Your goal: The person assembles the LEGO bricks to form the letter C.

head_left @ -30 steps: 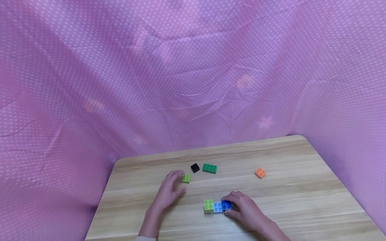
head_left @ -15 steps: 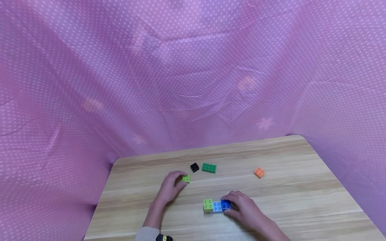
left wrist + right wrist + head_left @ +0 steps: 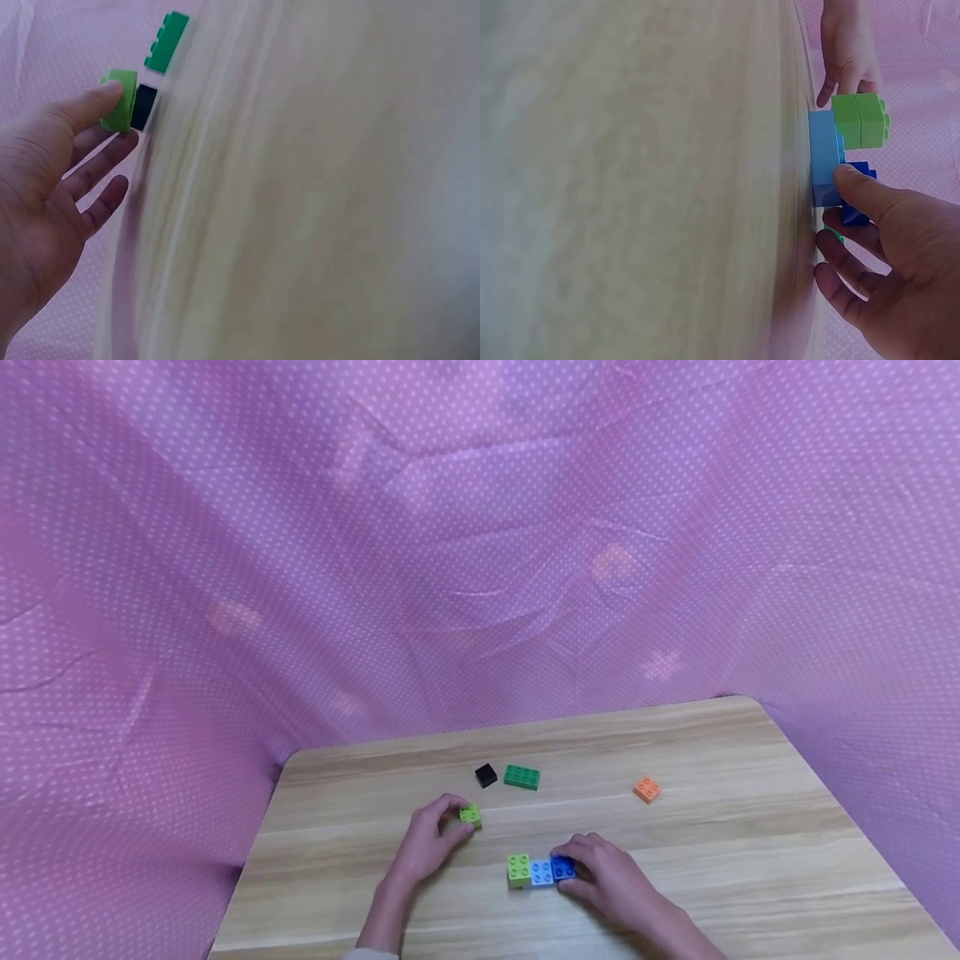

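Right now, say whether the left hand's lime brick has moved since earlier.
Yes: against the black block in the head view, the lime brick has moved down the picture and slightly right.

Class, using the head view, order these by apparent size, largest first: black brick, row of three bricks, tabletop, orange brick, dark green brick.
1. Tabletop
2. Row of three bricks, partly covered
3. Dark green brick
Orange brick and black brick: too alike to rank.

Lime-green four-stud plastic bricks (image 3: 470, 816): at least two. Light-blue studded brick (image 3: 542, 872): one. Dark-blue four-stud brick (image 3: 563, 867): one. Rectangular green eight-stud brick (image 3: 522, 777): one. Orange four-stud brick (image 3: 647, 790): one. Black block (image 3: 486, 775): one.
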`<state>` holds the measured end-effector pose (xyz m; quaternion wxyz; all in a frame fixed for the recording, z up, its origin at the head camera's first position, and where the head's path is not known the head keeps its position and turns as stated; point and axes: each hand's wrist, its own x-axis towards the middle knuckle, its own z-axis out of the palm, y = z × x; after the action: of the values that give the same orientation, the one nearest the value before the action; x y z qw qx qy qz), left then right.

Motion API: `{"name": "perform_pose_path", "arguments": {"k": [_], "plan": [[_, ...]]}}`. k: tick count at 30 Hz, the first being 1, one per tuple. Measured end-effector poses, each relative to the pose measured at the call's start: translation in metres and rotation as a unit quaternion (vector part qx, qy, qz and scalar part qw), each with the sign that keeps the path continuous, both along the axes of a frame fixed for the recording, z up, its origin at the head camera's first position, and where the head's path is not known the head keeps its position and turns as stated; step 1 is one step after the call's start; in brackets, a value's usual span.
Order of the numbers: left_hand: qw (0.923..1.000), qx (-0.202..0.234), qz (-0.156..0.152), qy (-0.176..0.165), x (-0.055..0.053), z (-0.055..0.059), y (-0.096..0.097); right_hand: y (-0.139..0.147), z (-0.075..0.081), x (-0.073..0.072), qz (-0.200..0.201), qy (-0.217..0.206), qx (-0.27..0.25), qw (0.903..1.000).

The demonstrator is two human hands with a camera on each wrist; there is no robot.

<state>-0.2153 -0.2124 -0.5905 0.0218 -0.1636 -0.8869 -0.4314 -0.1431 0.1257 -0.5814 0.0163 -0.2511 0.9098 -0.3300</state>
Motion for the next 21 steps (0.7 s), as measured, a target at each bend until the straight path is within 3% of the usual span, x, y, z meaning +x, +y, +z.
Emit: {"name": "perform_pose_path", "arguments": {"k": [6, 10, 14, 21], "plan": [[0.9998, 0.016, 0.000, -0.015, 0.034, 0.011, 0.030, 0.011, -0.001, 0.000, 0.019, -0.006, 0.002, 0.9998], [0.9996, 0.008, -0.015, -0.023, 0.047, 0.027, 0.042, 0.010, -0.003, -0.002, 0.018, -0.001, 0.002, 0.9998], [0.9990, -0.006, -0.044, -0.005, 0.058, 0.040, 0.053, 0.010, -0.005, -0.003, 0.018, 0.010, 0.000, 0.9998], [0.9965, -0.011, -0.082, 0.014, 0.073, 0.049, 0.068, 0.009, -0.007, -0.006, 0.022, 0.017, -0.001, 0.9996]]}}
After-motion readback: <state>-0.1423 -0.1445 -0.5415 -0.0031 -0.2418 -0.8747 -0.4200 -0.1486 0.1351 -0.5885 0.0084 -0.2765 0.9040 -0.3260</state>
